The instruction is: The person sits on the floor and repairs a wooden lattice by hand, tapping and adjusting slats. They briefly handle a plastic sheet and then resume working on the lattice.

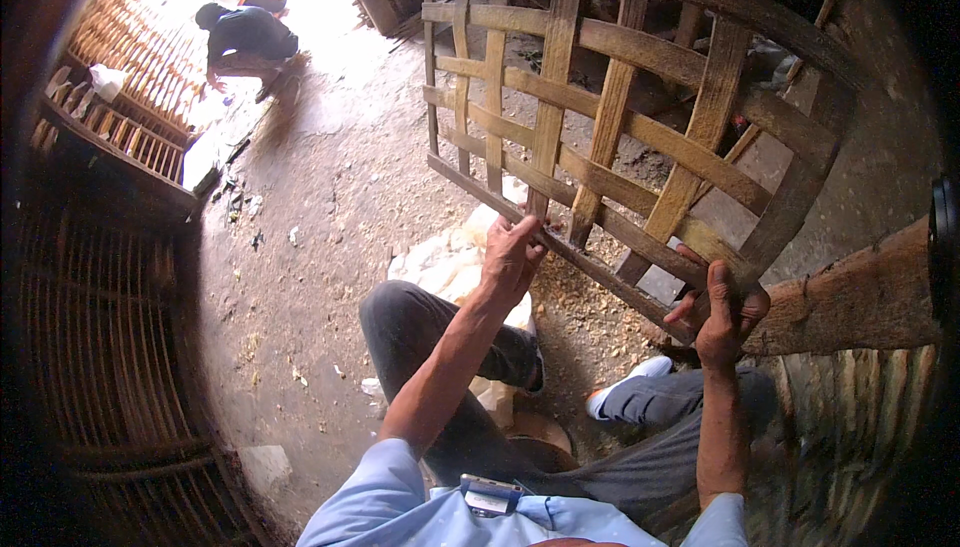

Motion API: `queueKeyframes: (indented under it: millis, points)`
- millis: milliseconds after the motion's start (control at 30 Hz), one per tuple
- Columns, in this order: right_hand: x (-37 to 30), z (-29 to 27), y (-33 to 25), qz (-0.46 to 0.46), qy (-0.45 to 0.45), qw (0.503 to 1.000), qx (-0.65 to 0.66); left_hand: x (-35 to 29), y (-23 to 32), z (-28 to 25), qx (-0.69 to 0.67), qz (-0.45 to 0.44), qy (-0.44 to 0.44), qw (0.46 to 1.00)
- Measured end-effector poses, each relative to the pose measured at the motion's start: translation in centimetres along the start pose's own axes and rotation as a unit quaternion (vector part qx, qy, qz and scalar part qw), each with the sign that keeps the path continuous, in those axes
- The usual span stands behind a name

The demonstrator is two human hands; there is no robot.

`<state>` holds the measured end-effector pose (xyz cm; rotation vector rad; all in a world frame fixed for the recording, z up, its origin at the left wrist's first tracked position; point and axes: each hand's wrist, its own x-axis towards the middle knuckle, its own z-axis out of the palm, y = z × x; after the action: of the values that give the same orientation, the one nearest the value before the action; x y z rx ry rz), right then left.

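A woven lattice panel (607, 117) of flat wooden or bamboo strips, set in a wooden frame, is held up tilted in front of me. My left hand (512, 255) pinches the middle of its lower rail between thumb and fingers. At the panel's lower right corner, my right hand (722, 312) grips the frame with its thumb up and its fingers around the strips. Below the panel, a crumpled pale sack (440, 262) lies on the floor beside my bent left knee.
Wood chips and litter cover the dirt floor (300, 317). A rough wooden beam (850, 297) stands close by my right arm. Slatted woodwork (110, 347) lines the left side. Another person (250, 42) crouches near the bright opening at the back left.
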<state>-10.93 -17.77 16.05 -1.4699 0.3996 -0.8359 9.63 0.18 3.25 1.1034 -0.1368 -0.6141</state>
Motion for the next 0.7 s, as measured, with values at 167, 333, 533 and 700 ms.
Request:
queueKeyframes:
  millis: [167,333,533,700]
  points:
    - [0.2,-0.6,-0.3,-0.023,0.006,1.0,-0.009,-0.8,0.7,3.0,-0.056,0.004,0.015,0.998]
    - [0.1,-0.4,-0.4,0.024,-0.012,0.999,0.037,-0.6,1.0,1.2,-0.118,-0.026,0.066,0.99]
    - [-0.1,-1.2,0.6,-0.005,-0.026,1.0,0.002,-0.6,1.7,1.7,-0.194,-0.098,0.013,0.976]
    - [0.3,-0.5,0.0,-0.016,-0.007,0.999,0.039,-0.8,1.2,1.8,-0.119,-0.017,-0.031,0.992]
